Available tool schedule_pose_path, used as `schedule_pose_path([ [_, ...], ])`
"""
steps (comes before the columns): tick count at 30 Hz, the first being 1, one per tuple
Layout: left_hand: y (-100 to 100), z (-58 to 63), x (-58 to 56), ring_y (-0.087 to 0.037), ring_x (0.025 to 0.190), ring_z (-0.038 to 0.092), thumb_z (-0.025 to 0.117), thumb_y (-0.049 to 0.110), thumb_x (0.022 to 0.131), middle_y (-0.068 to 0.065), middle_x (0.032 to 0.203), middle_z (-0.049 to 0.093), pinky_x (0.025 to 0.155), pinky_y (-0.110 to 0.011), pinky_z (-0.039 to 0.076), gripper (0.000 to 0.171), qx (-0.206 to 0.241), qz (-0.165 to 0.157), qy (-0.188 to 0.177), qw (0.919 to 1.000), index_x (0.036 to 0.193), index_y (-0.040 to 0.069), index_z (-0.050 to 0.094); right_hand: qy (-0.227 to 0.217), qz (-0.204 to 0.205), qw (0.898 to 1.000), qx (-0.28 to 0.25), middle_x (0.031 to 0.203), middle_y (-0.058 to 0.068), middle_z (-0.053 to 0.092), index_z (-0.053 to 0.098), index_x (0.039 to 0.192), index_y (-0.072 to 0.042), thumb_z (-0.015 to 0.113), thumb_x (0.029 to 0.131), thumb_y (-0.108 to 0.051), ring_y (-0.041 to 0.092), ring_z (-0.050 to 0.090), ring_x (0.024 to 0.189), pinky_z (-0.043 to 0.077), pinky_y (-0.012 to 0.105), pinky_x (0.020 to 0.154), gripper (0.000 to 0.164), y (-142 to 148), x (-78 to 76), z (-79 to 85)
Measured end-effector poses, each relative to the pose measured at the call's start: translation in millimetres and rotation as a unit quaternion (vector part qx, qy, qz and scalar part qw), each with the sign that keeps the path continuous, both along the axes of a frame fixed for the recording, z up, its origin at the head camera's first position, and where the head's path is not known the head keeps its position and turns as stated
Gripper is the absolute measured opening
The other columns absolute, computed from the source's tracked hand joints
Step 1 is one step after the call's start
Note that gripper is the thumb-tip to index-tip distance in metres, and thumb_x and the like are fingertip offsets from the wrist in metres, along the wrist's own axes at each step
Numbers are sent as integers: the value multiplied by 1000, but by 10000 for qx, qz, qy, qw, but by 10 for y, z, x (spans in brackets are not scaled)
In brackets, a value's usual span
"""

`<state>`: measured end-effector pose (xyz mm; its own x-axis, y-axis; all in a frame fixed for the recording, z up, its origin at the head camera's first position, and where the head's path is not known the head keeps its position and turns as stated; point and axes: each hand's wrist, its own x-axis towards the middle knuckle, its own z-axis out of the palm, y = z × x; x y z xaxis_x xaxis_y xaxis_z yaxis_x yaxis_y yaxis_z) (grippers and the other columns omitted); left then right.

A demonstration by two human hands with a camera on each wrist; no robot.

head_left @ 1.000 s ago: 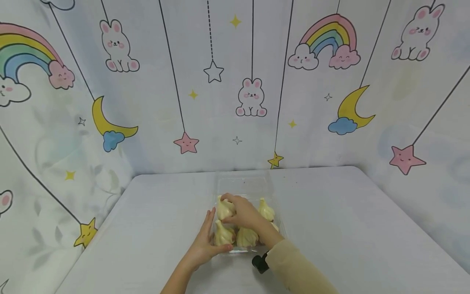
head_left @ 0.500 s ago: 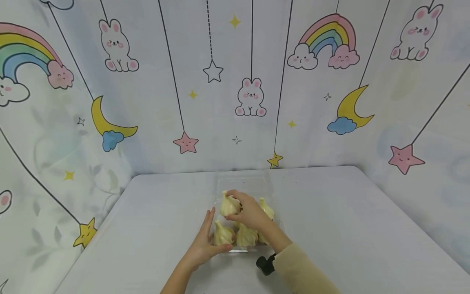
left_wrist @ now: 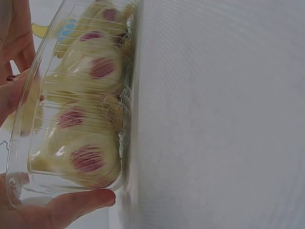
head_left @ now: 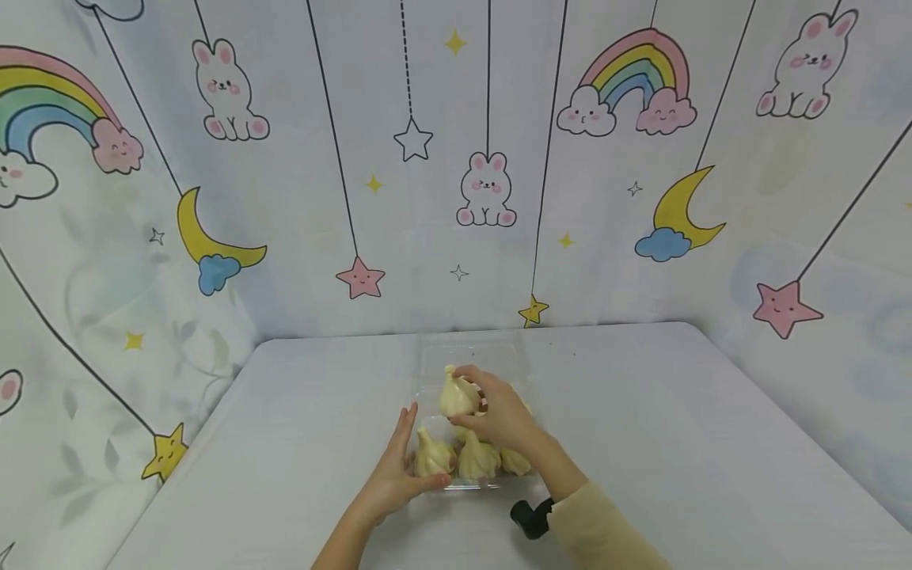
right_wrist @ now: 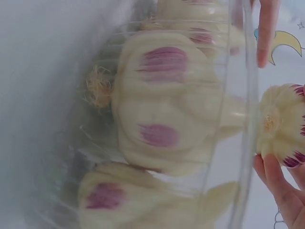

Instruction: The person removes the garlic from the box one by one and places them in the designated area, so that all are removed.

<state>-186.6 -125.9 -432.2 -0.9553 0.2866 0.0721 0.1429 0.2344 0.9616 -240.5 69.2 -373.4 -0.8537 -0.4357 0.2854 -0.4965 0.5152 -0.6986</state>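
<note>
My right hand grips a pale garlic bulb between thumb and fingers, its stem pointing up, raised over the back of a clear plastic box. In the right wrist view the held garlic bulb shows its root end and purple streaks beyond the box rim. Several other garlic bulbs sit inside the box, some partly covered by my right hand. My left hand rests at the box's front left corner, fingers straight along the left side, thumb against the front wall.
The box's clear lid lies folded back behind it. A white cloth-covered table spreads around the box. Behind stands a curtain printed with rabbits, stars and rainbows. A black wrist device hangs under the right sleeve.
My right hand has lifted the garlic bulb from the box's back left and carried it to the right. The left hand has stayed in place.
</note>
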Motion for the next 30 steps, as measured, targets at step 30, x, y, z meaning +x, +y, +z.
schedule_pose_path([
  [30,7,5,10,-54,129,6,79,14,69,-22,147,-20,101,-60,21,113,-101,19,23,9999,148,18,-2,17,-513,9979,-398,129,18,47,46,125,-16,75,76,-19,37,56,103,52,43,82,57,562,20,62],
])
